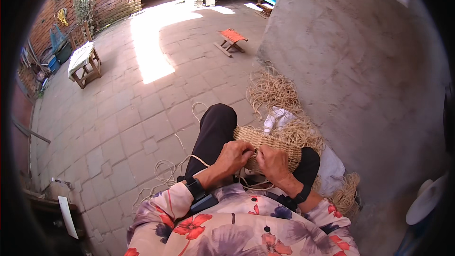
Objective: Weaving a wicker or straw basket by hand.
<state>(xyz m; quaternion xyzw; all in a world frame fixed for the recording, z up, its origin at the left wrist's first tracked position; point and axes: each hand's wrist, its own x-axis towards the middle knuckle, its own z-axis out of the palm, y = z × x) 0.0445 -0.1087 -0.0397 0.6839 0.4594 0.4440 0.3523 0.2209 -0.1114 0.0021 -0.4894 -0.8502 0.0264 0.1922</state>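
Note:
Across my lap lies a tan woven basket [260,137] made of twisted straw cord, its wall curving between my two knees. My left hand [234,155] is closed at its near side, with thumb and fingers pinched together at the weave. Just to the right, my right hand [273,163] is also closed against the basket, its fingertips close to the left ones. Any single strand between the fingers is too small to make out. A loose cord [199,160] runs leftward from my left wrist over my thigh, and more cord loops below the hands.
Heaps of loose straw cord [275,90] lie beside the grey wall [350,66] on my right, with white cloth [332,168] among them. Ahead stands an orange-topped folding stool [232,36]. A cloth-covered wooden chair [85,61] is at the far left on the paving.

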